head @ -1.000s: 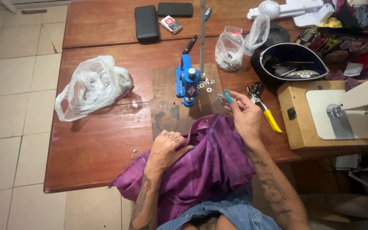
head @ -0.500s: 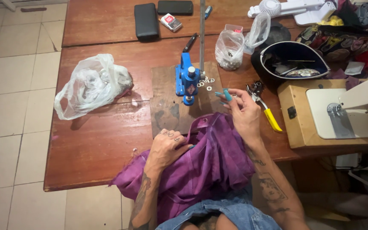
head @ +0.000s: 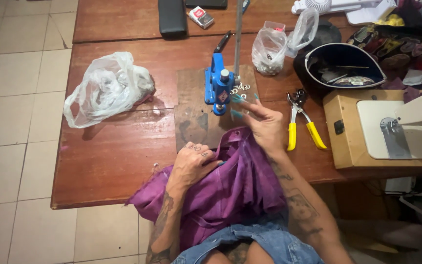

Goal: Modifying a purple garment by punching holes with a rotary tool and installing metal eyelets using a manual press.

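Soft, creased purple cloth (head: 230,181) drapes off the worn wooden table (head: 118,161) at 6 o'clock. The left hand (head: 191,164) presses on it, fingers curled, gripping folds. The right hand (head: 264,127), fingers spread, reaches small metal rings (head: 242,87) beside the blue metal press (head: 219,88) at 12.

The only view comes from a camera worn on the person's head, looking steeply down and forward over the wooden table (head: 123,161), with the blue hand press (head: 219,88) near the picture's centre. It sits close above the press, so the person's lap fills the bottom edge below it. Tiled floor shows left of the press, a sewing machine (head: 401,127) right of it.
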